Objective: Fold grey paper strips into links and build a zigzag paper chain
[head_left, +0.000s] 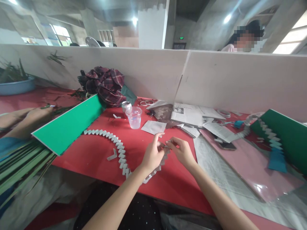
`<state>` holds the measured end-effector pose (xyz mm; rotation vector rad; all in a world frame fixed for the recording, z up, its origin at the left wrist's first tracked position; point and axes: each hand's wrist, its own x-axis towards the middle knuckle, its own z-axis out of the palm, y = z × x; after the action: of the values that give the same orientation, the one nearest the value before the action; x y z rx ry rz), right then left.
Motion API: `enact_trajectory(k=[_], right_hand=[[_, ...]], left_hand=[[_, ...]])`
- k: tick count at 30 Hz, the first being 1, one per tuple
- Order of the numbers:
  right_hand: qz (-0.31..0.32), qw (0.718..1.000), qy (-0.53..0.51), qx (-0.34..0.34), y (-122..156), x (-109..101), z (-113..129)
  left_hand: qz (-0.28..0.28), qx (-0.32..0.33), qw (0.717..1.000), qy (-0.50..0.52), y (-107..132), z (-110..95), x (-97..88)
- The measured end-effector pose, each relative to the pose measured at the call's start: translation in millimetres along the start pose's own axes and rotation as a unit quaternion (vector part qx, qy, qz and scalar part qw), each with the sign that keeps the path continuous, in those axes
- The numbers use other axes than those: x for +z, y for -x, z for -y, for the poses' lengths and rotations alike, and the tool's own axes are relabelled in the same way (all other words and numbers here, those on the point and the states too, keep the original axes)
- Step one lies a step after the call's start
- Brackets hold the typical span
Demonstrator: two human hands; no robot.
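A zigzag chain of folded white paper links (pixel 122 152) curves across the red table and passes behind my left forearm. Its near end rises to my hands. My left hand (pixel 153 154) is closed on that end, thumb and fingers pinching it, with the index finger raised. My right hand (pixel 181 150) meets it from the other side, its fingertips pinched at the same end link. The exact fold between the fingertips is too small to make out. A loose folded paper strip (pixel 112 155) lies inside the curve of the chain.
A clear plastic cup (pixel 134 118) and a can (pixel 126 108) stand behind the chain. Green dividers (pixel 69 124) flank the workspace. Papers (pixel 188 114), a phone (pixel 226 146) and a pink folder (pixel 254 169) lie right. Another person's arms (pixel 26 118) are at left beside long leaves (pixel 26 163).
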<state>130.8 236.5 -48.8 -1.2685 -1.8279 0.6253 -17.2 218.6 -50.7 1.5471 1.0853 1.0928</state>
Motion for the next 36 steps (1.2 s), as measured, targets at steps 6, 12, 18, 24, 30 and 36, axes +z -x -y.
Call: enact_trajectory(k=[6,12,18,24,30,36], right_hand=[[0.006,1.000,-0.009,-0.002,2,3,-3],[0.001,1.000,0.024,-0.009,2,6,-4],[0.006,1.000,0.020,-0.024,2,3,-2],[0.014,1.000,-0.003,-0.005,1,2,-3],[0.017,0.991,-0.127,0.027,0,-2,-2],[0.008,0.997,-0.063,0.035,-1,-4,-4]], left_hand=[[0.011,-0.017,1.000,0.005,0,-2,-0.2],[0.033,-0.021,0.999,0.006,-1,2,-0.3],[0.029,-0.021,0.999,0.009,0,1,-0.3],[0.032,-0.023,0.999,0.007,-1,1,-0.7],[0.016,-0.038,0.999,-0.007,-2,2,-1.5],[0.039,-0.051,0.998,0.023,0,-2,2.0]])
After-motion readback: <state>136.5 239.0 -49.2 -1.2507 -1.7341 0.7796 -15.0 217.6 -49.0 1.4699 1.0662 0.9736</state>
